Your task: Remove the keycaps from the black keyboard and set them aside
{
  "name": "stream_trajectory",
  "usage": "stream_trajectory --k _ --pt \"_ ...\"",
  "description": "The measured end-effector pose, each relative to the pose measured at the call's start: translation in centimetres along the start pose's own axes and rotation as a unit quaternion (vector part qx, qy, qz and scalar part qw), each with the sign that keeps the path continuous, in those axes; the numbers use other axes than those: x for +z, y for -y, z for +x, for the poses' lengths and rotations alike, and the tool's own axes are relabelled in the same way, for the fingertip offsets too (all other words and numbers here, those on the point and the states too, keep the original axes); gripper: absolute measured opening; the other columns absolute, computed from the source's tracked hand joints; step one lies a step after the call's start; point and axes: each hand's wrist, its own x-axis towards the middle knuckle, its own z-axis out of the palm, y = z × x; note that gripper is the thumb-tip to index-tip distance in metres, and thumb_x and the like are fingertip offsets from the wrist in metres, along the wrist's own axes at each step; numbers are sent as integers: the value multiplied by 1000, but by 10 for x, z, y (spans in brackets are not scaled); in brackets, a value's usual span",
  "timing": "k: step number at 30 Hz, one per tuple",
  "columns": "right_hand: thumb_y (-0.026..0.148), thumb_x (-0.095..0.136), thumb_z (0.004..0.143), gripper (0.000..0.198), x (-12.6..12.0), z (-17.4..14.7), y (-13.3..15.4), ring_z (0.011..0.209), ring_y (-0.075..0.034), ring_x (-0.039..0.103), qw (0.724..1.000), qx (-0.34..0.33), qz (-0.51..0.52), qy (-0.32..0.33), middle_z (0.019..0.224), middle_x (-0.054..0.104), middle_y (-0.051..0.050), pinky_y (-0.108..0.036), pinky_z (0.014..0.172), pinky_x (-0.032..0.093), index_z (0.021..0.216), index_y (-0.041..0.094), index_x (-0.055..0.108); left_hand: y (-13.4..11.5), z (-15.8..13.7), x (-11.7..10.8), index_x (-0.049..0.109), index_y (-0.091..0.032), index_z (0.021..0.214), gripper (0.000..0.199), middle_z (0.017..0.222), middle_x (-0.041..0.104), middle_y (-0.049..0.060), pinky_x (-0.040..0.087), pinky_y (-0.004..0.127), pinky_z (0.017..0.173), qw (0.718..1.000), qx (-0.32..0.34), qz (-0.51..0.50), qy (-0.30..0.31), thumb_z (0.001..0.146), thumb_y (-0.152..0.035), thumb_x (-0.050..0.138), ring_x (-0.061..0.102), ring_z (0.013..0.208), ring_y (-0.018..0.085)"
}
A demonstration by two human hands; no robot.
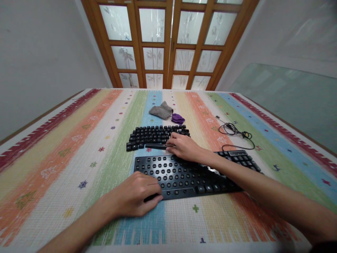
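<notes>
A black keyboard (pixel 168 177) lies in front of me, with most of its left part stripped of keycaps and bare key posts showing. My left hand (pixel 140 193) grips its front left corner, thumb at the near edge and fingers bent over the top. Behind the keyboard, loose black keycaps (pixel 155 134) stand in rows on the cloth. The long space bar (pixel 154 146) is at the front of those rows. My right hand (pixel 183 146) reaches over the keyboard, fingertips pinched at the right end of the space bar; the exact contact is partly hidden.
A grey cloth (pixel 162 110) and a purple cloth (pixel 178 118) lie behind the keycaps. The keyboard's black cable (pixel 234 130) is coiled at the right. A striped tablecloth (pixel 92 168) covers the table. Wooden glazed doors (pixel 168 45) stand beyond it.
</notes>
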Motion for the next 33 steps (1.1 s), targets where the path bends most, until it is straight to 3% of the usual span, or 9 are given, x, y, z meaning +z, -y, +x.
stream_trajectory --k 13,23,27,33 --pt "22 60 91 17 1 1 -1 80 -17 53 1000 3 1 -22 101 59 -8 -27 65 33 103 15 69 0 2 -2 64 -17 81 17 66 60 -1 38 29 56 1000 10 -4 -13 94 -21 54 57 60 13" --pt "24 60 91 14 -9 -7 -3 78 -17 53 999 8 8 -42 95 59 -7 -28 69 36 93 14 69 2 2 -1 64 -17 82 13 66 59 -2 38 30 54 1000 13 -11 -18 92 -20 56 57 59 13" --pt "24 56 94 17 -18 -27 -3 80 -17 55 998 -12 37 -55 96 59 -8 -30 72 39 97 14 69 3 3 -4 63 -17 83 13 66 60 -2 39 29 53 1000 13 -7 -22 92 -22 57 57 58 13" --pt "20 54 92 18 -29 -88 -2 79 -18 58 996 -33 78 0 96 60 -9 -31 71 43 102 14 69 2 3 -8 64 -17 85 13 67 61 -1 40 28 54 1000 8 -7 -12 94 -23 56 58 59 13"
